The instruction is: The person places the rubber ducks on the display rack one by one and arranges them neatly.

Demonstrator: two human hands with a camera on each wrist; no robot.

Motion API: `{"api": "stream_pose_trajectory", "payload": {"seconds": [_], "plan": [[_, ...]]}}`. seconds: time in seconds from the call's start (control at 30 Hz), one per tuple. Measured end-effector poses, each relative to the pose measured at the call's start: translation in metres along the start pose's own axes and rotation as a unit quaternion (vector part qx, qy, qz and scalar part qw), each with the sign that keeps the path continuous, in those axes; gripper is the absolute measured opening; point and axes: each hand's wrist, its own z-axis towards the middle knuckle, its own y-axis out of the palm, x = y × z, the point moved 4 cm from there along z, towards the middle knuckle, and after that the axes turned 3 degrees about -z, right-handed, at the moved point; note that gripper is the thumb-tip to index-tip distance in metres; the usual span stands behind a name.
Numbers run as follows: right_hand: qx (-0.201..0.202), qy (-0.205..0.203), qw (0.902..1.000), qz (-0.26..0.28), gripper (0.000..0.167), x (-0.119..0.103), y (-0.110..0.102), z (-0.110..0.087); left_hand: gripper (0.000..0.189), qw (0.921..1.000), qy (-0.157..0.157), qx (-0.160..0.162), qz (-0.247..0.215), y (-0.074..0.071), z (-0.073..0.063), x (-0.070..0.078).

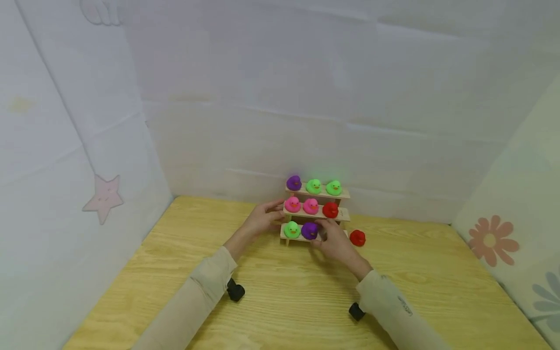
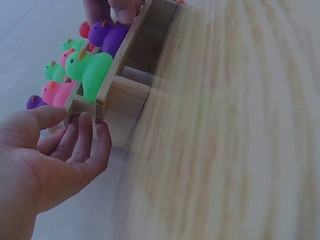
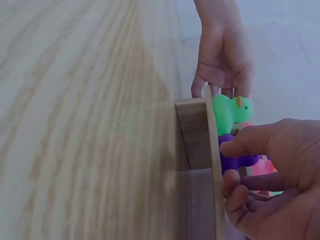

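Observation:
A three-step wooden stand (image 1: 341, 214) carries rubber ducks. On its top step are a purple duck (image 1: 294, 183) and two green ducks (image 1: 313, 186); the middle step bears two pink ducks (image 1: 292, 204) and a red duck (image 1: 330, 210). A green duck (image 2: 90, 70) and a second purple duck (image 1: 310, 231) sit on the bottom step. My left hand (image 1: 262, 218) holds the stand's left end, thumb by the middle step. With thumb and fingers my right hand (image 3: 280, 175) pinches the bottom-step purple duck, hiding part of that step.
Another red duck (image 1: 358, 237) lies on the wooden table (image 1: 288, 301), just right of the stand. Behind the stand hangs a pale cloth wall (image 1: 262, 121), and similar walls close both sides. Black wrist mounts (image 1: 236, 290) show under the sleeves.

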Motion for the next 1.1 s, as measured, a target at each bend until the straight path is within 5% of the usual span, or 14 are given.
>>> {"api": "stream_pose_trajectory", "payload": {"seconds": [0.23, 0.4, 0.73, 1.1], "plan": [[0.002, -0.062, 0.997, 0.045, 0.054, -0.009, -0.019, -0.013, 0.054, 0.9994, -0.002, 0.021, 0.026, -0.014, -0.009, 0.006], [0.05, -0.097, 0.9932, 0.04, 0.039, -0.002, -0.032, -0.017, 0.055, 0.9982, 0.001, 0.032, 0.05, -0.024, -0.017, 0.015], [0.159, -0.055, 0.9855, 0.022, 0.03, 0.038, -0.056, -0.015, 0.056, 0.9966, 0.0, 0.045, 0.069, -0.042, -0.019, 0.013], [0.077, 0.022, 0.9968, 0.003, 0.05, 0.072, -0.044, -0.004, 0.054, 0.9949, 0.009, 0.059, 0.081, -0.05, -0.02, 0.014]]}}
